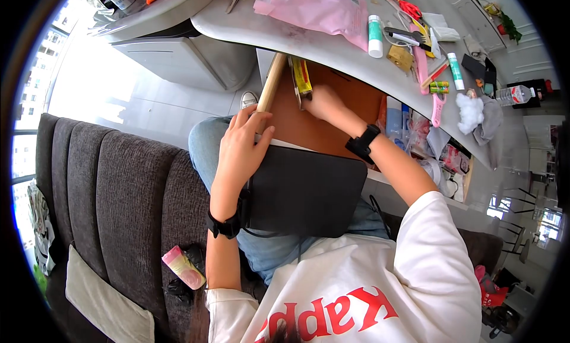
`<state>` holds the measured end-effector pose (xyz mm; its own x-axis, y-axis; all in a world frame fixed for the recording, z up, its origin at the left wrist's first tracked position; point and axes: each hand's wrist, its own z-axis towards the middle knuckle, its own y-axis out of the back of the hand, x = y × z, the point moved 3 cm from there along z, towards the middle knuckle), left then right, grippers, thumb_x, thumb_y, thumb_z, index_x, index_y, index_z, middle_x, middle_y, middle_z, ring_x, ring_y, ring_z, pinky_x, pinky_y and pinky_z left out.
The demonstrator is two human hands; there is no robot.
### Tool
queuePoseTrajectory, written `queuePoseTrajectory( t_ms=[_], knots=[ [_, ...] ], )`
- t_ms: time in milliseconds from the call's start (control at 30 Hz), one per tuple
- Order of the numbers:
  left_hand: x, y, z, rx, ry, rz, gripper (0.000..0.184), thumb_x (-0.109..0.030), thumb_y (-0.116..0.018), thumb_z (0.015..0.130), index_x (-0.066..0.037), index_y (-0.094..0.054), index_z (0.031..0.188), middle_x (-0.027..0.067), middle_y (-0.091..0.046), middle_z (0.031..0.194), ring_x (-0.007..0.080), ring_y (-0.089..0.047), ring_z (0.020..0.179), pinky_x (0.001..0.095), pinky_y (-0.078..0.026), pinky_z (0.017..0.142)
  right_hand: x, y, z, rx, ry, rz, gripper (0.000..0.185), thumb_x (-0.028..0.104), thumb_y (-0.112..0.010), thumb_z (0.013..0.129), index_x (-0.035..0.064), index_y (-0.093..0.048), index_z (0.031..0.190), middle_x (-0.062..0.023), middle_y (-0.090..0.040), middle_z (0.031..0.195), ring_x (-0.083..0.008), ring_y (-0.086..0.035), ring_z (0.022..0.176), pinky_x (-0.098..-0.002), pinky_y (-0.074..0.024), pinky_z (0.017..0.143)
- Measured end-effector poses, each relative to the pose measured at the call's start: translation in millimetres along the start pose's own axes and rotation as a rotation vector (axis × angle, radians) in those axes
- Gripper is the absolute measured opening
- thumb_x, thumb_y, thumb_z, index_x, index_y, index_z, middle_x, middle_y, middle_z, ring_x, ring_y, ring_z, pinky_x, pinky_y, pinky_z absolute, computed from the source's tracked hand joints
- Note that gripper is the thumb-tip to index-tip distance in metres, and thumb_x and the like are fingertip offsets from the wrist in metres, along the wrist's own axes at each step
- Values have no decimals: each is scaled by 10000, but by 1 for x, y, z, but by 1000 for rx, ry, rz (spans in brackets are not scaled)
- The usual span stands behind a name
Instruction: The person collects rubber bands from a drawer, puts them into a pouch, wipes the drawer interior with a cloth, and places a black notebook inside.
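My left hand [242, 142] is at the front left corner of the drawer [350, 102], its fingers curled over the light wooden side. Inside the drawer, my right hand [325, 104] is closed at the near end of a narrow yellow packet [301, 77] with dark edging. That packet lies along the drawer's left side. My right fingertips are partly hidden. A flat black rectangular panel [306, 191] covers my lap, just below the drawer front. Black bands circle both my wrists.
On the grey tabletop [249, 24] lie a pink plastic bag [314, 10], a glue stick [375, 37], red scissors [407, 5], batteries [439, 86] and white fluff [469, 111]. More packaged items [418, 129] fill the drawer's right side. A dark sofa [127, 194] stands left.
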<state>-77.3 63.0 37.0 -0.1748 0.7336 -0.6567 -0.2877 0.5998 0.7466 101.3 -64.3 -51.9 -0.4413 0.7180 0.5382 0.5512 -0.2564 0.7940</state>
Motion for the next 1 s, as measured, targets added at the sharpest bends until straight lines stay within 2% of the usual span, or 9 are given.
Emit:
queuePoseTrajectory(
  t_ms=[67,533,600,667,733,800,900,933,1000],
  knots=[
    [0,0,0,3,-2,-5,252,-195,-573,831,-95,-605,1060,106,-536,1175,259,-581,866,317,-470,684,-7,3,-10,-7,53,-16,255,207,-612,734,-48,-614,725,-240,-586,664,-403,-580,627,-438,-471,596],
    [-5,1,-1,19,15,0,244,-185,-565,836,-73,-597,1050,101,-526,1193,299,-530,1038,349,-441,825,32,92,-110,93,229,-248,176,171,-605,737,12,-626,810,-203,-592,669,-400,-575,646,-441,-473,593],
    [-7,1,-1,15,18,-2,239,-184,-564,838,-74,-598,1047,98,-525,1194,297,-528,1038,352,-440,825,31,113,-117,83,290,-240,207,157,-605,740,20,-614,895,-204,-591,687,-377,-576,608,-428,-477,579],
    [-7,2,-1,47,26,-12,265,-166,-561,842,-73,-577,1089,107,-518,1201,285,-513,1071,345,-431,844,28,143,-118,13,360,-142,219,124,-584,763,14,-598,951,-176,-611,688,-286,-599,548,-378,-488,549],
    [-8,6,-3,23,45,-81,308,-146,-561,843,-73,-543,1141,118,-510,1209,275,-490,1108,335,-417,872,36,181,-120,56,-10,166,236,104,-553,790,-25,-569,986,-122,-609,664,-178,-595,526,-313,-490,514],
    [-8,12,-7,-60,73,-209,370,-124,-564,843,-73,-498,1203,131,-500,1219,266,-461,1150,322,-396,908,7,203,-94,35,-28,227,246,121,-529,818,-60,-548,982,-83,-582,625,-130,-587,515,-275,-487,477],
    [12,22,-19,-95,30,-84,445,-147,-578,846,-83,-438,1263,175,-450,1270,326,-441,1170,358,-400,916,-12,228,-60,-16,-131,163,251,139,-512,834,-71,-541,969,-88,-569,601,-144,-567,460,-278,-466,411],
    [19,23,-26,-50,123,-137,451,-149,-578,849,-79,-431,1270,174,-459,1260,319,-446,1167,351,-399,909,-30,230,-40,-10,-151,170,252,144,-510,838,-65,-539,975,-88,-568,596,-141,-561,446,-276,-455,389],
    [32,25,-43,31,310,-243,464,-153,-578,856,-70,-418,1284,171,-478,1239,304,-456,1162,337,-399,895,-47,235,-16,-21,-202,70,348,292,-528,837,-47,-578,892,-76,-617,617,-156,-607,460,-243,-452,392]
  ],
)
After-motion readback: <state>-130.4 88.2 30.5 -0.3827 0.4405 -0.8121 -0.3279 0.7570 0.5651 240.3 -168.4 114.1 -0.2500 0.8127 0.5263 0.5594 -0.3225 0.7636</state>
